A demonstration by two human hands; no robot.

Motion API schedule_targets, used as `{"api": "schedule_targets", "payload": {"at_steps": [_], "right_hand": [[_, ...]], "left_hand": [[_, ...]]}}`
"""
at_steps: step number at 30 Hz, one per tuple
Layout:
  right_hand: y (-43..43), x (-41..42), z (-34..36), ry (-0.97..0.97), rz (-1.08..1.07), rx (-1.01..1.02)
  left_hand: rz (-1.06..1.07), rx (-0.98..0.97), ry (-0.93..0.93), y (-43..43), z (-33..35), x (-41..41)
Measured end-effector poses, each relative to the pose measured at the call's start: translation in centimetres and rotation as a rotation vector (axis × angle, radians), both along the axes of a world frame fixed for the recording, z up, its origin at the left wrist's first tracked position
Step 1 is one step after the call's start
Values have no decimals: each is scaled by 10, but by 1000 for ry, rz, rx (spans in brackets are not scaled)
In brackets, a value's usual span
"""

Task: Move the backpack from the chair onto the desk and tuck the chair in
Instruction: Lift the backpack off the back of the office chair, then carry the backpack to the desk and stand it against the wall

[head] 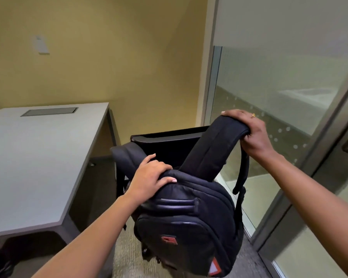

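Both forearms reached in from the bottom of the head view, and between them hung the black backpack point(187, 223), lifted and held in the air. The left hand point(151, 177) lay curled over the top of the bag, its grip closed on the fabric near the carry handle. The right hand point(247, 131) was raised higher, its grip wrapped tight round the padded shoulder strap point(211, 145), which stood taut and took much of the load.

Behind the bag stood the dark chair point(169, 141), pulled out from the grey surface point(34, 157) at the left. Whether the bag's bottom was fully clear of the seat could not be told, since the bag hid it.

To do this step well, the lift should probably be evened out, with the left hand carrying more of the weight so the bag does not swing from one strap. It should then travel leftward over the near edge of the surface, with the loose second strap point(125, 155) kept off the chair back, and be set down flat, well in from the edge.
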State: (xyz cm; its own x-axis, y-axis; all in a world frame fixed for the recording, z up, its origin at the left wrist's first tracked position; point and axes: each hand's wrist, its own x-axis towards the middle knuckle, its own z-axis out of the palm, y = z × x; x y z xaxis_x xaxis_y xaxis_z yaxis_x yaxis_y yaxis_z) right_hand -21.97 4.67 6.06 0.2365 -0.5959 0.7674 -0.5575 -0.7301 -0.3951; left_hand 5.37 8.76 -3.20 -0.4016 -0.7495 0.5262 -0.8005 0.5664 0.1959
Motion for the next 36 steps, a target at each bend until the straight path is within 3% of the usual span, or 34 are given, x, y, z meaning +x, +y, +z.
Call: {"api": "schedule_targets", "payload": {"at_steps": [8,17,19,23,27,32,36], "right_hand": [[-10,-69,0,-16,-47,144],[-10,-143,-28,9,-327,268],[-3,-153,-33,-18,-318,339],[19,-154,-49,-18,-258,217],[30,-147,-67,61,-183,358],[19,-164,-73,-47,-75,432],[2,-182,-71,-114,-121,353]], "left_hand": [[29,-67,7,6,13,-66],[21,6,31,6,12,-145],[31,29,8,0,18,-159],[41,46,5,-16,40,-187],[39,31,38,-25,56,-209],[34,32,103,-30,65,-233],[32,50,132,-38,70,-255]]}}
